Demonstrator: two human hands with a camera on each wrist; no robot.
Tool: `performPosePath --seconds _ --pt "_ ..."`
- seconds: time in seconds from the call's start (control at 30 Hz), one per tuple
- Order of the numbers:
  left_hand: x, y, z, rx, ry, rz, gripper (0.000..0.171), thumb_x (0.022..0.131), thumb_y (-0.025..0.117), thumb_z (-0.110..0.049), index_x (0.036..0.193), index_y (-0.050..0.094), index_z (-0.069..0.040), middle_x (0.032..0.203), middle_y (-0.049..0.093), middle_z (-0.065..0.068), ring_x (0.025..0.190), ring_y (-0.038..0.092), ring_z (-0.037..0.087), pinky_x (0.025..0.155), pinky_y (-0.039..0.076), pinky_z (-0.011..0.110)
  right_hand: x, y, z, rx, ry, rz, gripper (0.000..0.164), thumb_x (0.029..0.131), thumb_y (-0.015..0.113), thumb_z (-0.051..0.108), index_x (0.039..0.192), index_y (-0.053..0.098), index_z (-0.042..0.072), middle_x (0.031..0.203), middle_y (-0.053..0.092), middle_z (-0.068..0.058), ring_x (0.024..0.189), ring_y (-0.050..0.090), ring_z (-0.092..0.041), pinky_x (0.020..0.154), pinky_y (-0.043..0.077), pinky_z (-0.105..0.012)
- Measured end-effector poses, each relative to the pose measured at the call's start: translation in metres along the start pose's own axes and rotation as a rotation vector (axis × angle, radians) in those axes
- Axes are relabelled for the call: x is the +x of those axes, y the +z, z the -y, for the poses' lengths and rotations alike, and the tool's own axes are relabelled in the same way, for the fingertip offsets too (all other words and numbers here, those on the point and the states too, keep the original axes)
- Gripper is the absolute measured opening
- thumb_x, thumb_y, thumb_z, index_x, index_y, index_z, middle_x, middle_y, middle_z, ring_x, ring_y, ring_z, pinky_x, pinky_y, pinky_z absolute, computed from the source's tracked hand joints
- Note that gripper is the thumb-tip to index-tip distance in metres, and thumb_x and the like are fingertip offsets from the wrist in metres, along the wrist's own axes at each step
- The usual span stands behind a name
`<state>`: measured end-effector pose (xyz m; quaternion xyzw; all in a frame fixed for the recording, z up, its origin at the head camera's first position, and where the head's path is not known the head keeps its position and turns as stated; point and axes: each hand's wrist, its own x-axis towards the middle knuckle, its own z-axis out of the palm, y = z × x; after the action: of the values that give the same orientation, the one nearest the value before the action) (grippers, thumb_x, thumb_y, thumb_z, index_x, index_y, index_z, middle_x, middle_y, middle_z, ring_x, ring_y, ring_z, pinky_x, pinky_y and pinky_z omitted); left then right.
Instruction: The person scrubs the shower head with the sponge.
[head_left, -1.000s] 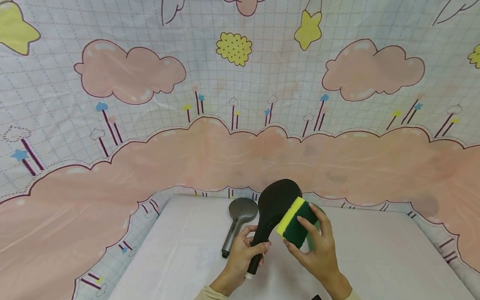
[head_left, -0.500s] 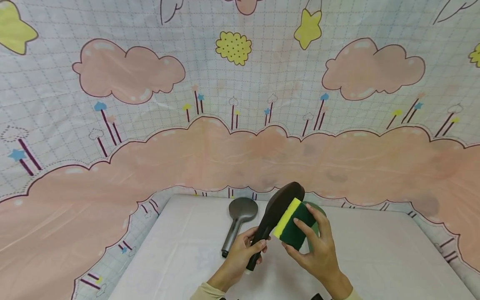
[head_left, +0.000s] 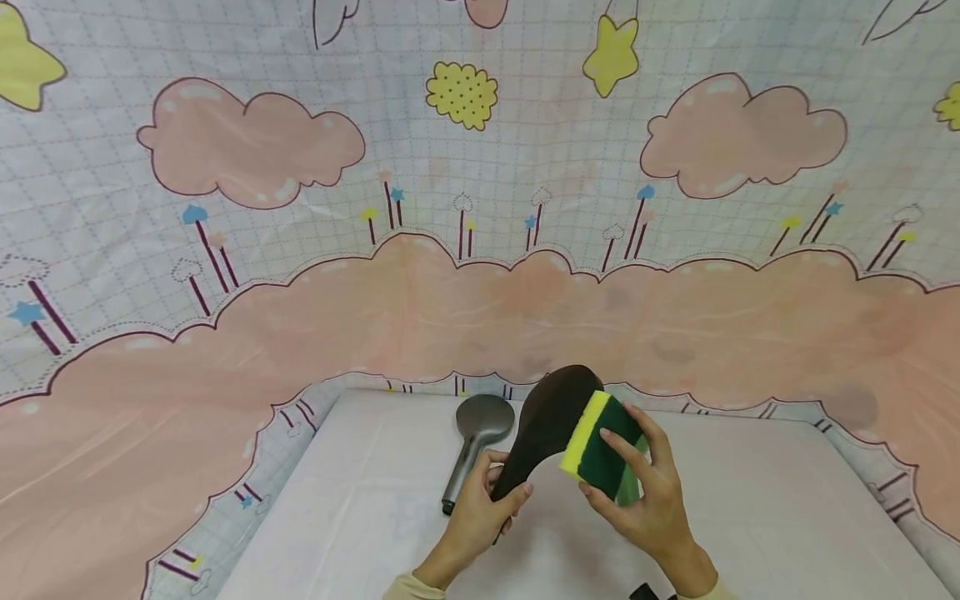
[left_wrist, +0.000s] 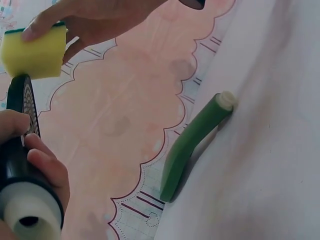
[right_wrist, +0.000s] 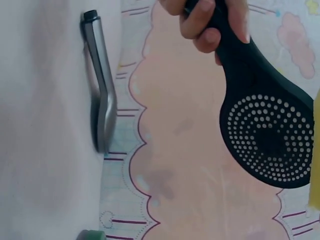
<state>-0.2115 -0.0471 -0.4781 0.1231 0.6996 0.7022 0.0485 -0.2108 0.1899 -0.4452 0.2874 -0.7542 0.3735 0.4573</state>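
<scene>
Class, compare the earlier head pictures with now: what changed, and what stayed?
Since the last earlier picture, the black shower head has turned in the left hand, showing more of its broad side. The right hand has shifted slightly rightward with the sponge. Nothing was grasped or released. The grey shower head stayed put; the partly hidden green shower head shows no clear move.

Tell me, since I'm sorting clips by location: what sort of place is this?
Probably a makeshift indoor filming spot, not a working bathroom: a white table, a cartoon-printed backdrop around its back and sides, and a grey shower head lying there without a hose.
</scene>
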Motion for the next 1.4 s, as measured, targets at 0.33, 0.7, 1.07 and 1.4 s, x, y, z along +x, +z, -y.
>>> performPosePath --seconds 0.33,0.7,1.07,1.4 --pt "-0.004 -0.003 0.002 0.001 0.02 0.026 0.043 0.089 0.072 -0.015 0.122 0.046 -0.007 0.083 0.059 0.004 0.049 0.05 0.007 0.045 0.043 0.018 0.006 -0.009 -0.004 0.137 0.014 -0.013 0.061 0.082 0.076 0.039 0.12 0.061 -0.007 0.139 0.041 -0.038 0.134 0.043 -0.019 0.103 0.039 -0.012" --pt "-0.011 -0.013 0.001 0.058 0.055 0.05 0.041 0.087 0.074 -0.012 0.121 0.051 -0.005 0.087 0.064 0.015 0.047 0.049 0.004 0.044 0.043 0.016 0.007 -0.019 -0.006 0.19 0.055 0.011 0.061 0.074 0.081 0.023 0.125 0.06 -0.005 0.145 0.039 -0.033 0.136 0.043 -0.02 0.105 0.039 -0.013" --pt "-0.008 -0.019 0.005 0.049 0.058 0.097 0.053 0.083 0.076 -0.008 0.128 0.049 -0.006 0.091 0.066 0.017 0.047 0.05 0.004 0.044 0.043 0.017 0.008 -0.02 -0.01 0.235 0.101 0.031 0.066 0.064 0.076 -0.002 0.127 0.057 -0.007 0.147 0.039 -0.028 0.138 0.041 -0.019 0.104 0.039 -0.012" --pt "-0.003 -0.019 0.004 0.203 0.132 0.035 0.044 0.086 0.075 -0.017 0.125 0.055 -0.013 0.102 0.067 0.018 0.066 0.058 0.006 0.05 0.049 0.021 0.006 -0.019 -0.003 0.276 0.096 0.045 0.066 0.063 0.077 -0.001 0.126 0.059 -0.006 0.147 0.039 -0.029 0.136 0.043 -0.017 0.103 0.041 -0.013"
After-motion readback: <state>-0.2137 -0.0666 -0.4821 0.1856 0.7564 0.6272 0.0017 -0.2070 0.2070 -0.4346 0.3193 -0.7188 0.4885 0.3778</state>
